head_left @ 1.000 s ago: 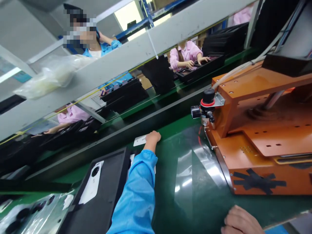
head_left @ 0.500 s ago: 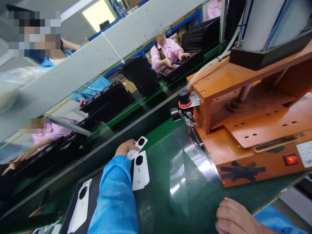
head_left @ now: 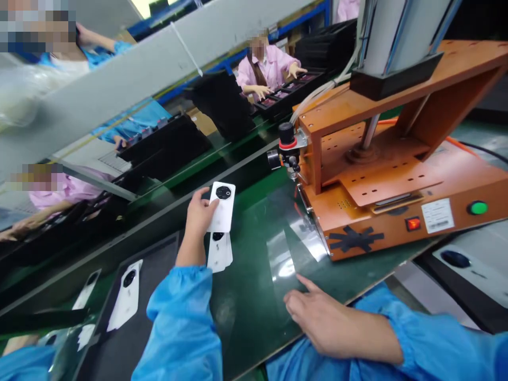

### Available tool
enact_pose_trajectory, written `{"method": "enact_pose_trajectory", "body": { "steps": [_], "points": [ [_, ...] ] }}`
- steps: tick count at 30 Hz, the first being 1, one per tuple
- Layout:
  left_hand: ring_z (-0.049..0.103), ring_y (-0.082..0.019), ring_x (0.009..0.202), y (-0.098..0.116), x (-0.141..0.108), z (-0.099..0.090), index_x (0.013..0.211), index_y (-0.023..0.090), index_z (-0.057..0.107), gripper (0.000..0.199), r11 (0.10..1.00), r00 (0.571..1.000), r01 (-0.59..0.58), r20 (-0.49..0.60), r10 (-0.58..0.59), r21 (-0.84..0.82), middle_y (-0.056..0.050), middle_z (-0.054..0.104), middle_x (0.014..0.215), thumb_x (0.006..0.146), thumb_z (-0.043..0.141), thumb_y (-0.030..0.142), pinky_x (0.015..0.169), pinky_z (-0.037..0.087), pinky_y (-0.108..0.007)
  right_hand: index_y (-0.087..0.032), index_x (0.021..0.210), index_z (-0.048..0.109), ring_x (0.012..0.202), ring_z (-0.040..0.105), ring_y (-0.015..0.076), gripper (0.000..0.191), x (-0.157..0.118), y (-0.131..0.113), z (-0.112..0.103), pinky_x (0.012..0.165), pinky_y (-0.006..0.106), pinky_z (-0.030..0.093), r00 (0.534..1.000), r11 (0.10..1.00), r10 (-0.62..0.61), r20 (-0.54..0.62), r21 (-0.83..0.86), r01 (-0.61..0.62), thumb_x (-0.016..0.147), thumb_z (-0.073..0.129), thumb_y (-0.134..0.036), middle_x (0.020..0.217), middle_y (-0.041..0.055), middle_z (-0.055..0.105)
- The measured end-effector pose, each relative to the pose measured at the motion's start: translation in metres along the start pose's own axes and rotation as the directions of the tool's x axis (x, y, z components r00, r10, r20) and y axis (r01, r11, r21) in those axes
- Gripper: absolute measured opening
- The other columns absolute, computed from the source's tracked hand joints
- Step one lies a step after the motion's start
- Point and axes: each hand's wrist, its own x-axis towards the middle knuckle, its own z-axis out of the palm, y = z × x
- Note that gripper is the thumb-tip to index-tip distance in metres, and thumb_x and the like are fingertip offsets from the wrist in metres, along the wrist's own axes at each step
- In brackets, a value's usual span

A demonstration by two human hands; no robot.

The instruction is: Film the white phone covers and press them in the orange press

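My left hand point(head_left: 199, 214) grips a white phone back cover point(head_left: 222, 211) by its left edge, thumb on the front face. A round black camera area marks the cover's top. Just below it, a small stack of similar white covers point(head_left: 219, 256) lies on the green table, partly hidden by the held one. My right hand point(head_left: 317, 320) is low over the table near its front edge, index finger stretched out and the other fingers loosely bent. Its fingertip is beside a clear plastic film point(head_left: 282, 259); whether they touch I cannot tell.
An orange press machine point(head_left: 357, 227) stands on the right. A black tray point(head_left: 153, 264) at left carries more white covers point(head_left: 126, 296). Another white cover point(head_left: 476, 270) lies on a dark surface at lower right. Across the line, co-workers point(head_left: 265, 69) sit at black trays.
My left hand has lifted the white cover toward the camera and raised it upright above the stack. My right hand has moved left toward the clear film, its index finger now extended.
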Motion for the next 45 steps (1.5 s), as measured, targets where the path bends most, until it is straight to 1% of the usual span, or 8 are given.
{"method": "enact_pose_trajectory", "body": {
  "steps": [6, 10, 14, 17, 21, 25, 33, 45],
  "points": [
    [0.063, -0.013, 0.069, 0.0, -0.171, 0.05, 0.145, 0.028, 0.05, 0.055, 0.88, 0.997, 0.069, -0.004, -0.08, -0.47, -0.002, 0.069, 0.098, 0.09, 0.05, 0.027, 0.058, 0.048, -0.021, -0.021, 0.088, 0.056, 0.098, 0.061, 0.0167, 0.013, -0.035, 0.007, -0.048, 0.089, 0.032, 0.05, 0.948, 0.897, 0.227, -0.222, 0.427, -0.115, 0.098, 0.049, -0.022, 0.103, 0.0065, 0.064],
    [0.067, -0.019, 0.077, -0.015, -0.269, 0.079, 0.113, 0.02, 0.074, 0.039, 0.747, 0.96, 0.277, 0.145, -0.238, -0.604, -0.008, 0.073, 0.1, 0.087, 0.064, 0.046, 0.063, 0.054, -0.027, -0.019, 0.08, 0.058, 0.068, 0.05, 0.0121, 0.023, -0.015, 0.014, -0.036, 0.063, 0.025, 0.042, 0.783, 0.492, 0.599, -0.169, 0.849, -0.192, 0.092, 0.061, -0.039, 0.075, -0.0002, 0.055],
    [0.058, -0.014, 0.061, -0.014, -0.319, 0.09, 0.126, 0.022, 0.069, 0.05, 0.79, 0.947, 0.321, 0.187, -0.261, -0.523, -0.003, 0.067, 0.084, 0.088, 0.066, 0.054, 0.057, 0.051, -0.027, -0.016, 0.078, 0.062, 0.059, 0.042, 0.0084, 0.033, 0.019, 0.021, -0.018, 0.058, 0.024, 0.033, 0.748, 0.268, 0.663, -0.017, 0.939, -0.215, 0.081, 0.074, -0.047, 0.067, -0.0035, 0.053],
    [0.056, -0.014, 0.061, -0.008, -0.329, 0.089, 0.145, 0.027, 0.054, 0.059, 0.929, 0.981, 0.187, 0.103, -0.162, -0.318, -0.003, 0.063, 0.09, 0.092, 0.061, 0.051, 0.054, 0.048, -0.027, -0.017, 0.076, 0.064, 0.061, 0.043, 0.009, 0.035, 0.04, 0.03, -0.015, 0.06, 0.024, 0.033, 0.756, 0.344, 0.653, -0.041, 0.906, -0.247, 0.078, 0.076, -0.05, 0.068, -0.0033, 0.056],
    [0.064, -0.026, 0.092, -0.013, -0.333, 0.089, 0.143, 0.027, 0.055, 0.057, 0.998, 0.99, -0.036, -0.133, 0.041, 0.043, -0.012, 0.062, 0.111, 0.09, 0.065, 0.048, 0.075, 0.053, -0.039, -0.017, 0.075, 0.068, 0.08, 0.057, 0.014, 0.021, 0.063, 0.042, -0.018, 0.075, 0.029, 0.043, 0.814, 0.667, 0.541, -0.208, 0.696, -0.265, 0.083, 0.072, -0.037, 0.088, 0.0025, 0.066],
    [0.058, -0.034, 0.12, -0.016, -0.348, 0.1, 0.136, 0.033, 0.06, 0.051, 0.964, 0.965, -0.238, -0.079, 0.248, 0.121, -0.012, 0.064, 0.133, 0.087, 0.07, 0.045, 0.101, 0.04, -0.052, -0.018, 0.077, 0.072, 0.097, 0.059, 0.018, 0.009, 0.085, 0.045, -0.015, 0.092, 0.036, 0.041, 0.874, 0.878, 0.399, -0.276, 0.389, -0.279, 0.085, 0.069, -0.021, 0.099, 0.0039, 0.066],
    [0.06, -0.032, 0.121, -0.01, -0.352, 0.106, 0.135, 0.034, 0.061, 0.05, 0.97, 0.972, -0.216, -0.069, 0.225, 0.112, -0.008, 0.067, 0.135, 0.088, 0.07, 0.047, 0.098, 0.035, -0.049, -0.019, 0.077, 0.072, 0.107, 0.053, 0.0203, 0.012, 0.11, 0.028, 0.005, 0.094, 0.04, 0.028, 0.929, 0.923, 0.367, -0.039, 0.143, -0.358, 0.088, 0.071, -0.024, 0.104, 0.0014, 0.065],
    [0.065, -0.028, 0.114, -0.007, -0.346, 0.105, 0.125, 0.027, 0.067, 0.044, 0.951, 0.943, -0.268, -0.158, 0.292, 0.153, -0.008, 0.071, 0.127, 0.086, 0.074, 0.045, 0.094, 0.036, -0.044, -0.02, 0.076, 0.072, 0.104, 0.052, 0.0199, 0.013, 0.112, 0.032, 0.01, 0.088, 0.036, 0.027, 0.941, 0.943, 0.33, -0.079, -0.019, -0.333, 0.088, 0.07, -0.024, 0.102, 0.0012, 0.065]
  ]
}}
